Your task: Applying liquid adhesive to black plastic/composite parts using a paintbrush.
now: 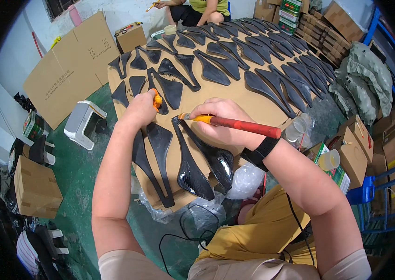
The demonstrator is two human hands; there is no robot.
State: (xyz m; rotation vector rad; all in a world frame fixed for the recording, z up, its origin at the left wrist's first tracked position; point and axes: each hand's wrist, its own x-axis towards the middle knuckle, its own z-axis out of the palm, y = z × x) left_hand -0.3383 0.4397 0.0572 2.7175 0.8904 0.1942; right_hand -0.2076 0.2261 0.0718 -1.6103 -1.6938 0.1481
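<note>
My right hand (pixel 223 119) grips a paintbrush (pixel 248 127) with a long red handle. Its bristles touch the narrow upper end of a V-shaped black piece (pixel 192 170), whose two broad lower lobes shine as if wet. Orange covering shows on the fingertips of both hands. My left hand (pixel 142 109) is closed over the cardboard, its fingers bunched beside another black piece (pixel 161 100); whether anything sits inside them is hidden. Left of the glossy piece lies a duller V-shaped black piece (pixel 160 144).
Many matching black pieces (pixel 216 67) cover the cardboard-topped table (pixel 234 95). Beyond it sits another person (pixel 202 9) with a brush in one hand. A grey-white stool (pixel 84 125) stands left, sacks (pixel 363 79) and cartons right. Plastic cups (pixel 329 160) and a black cable (pixel 188 238) are nearby.
</note>
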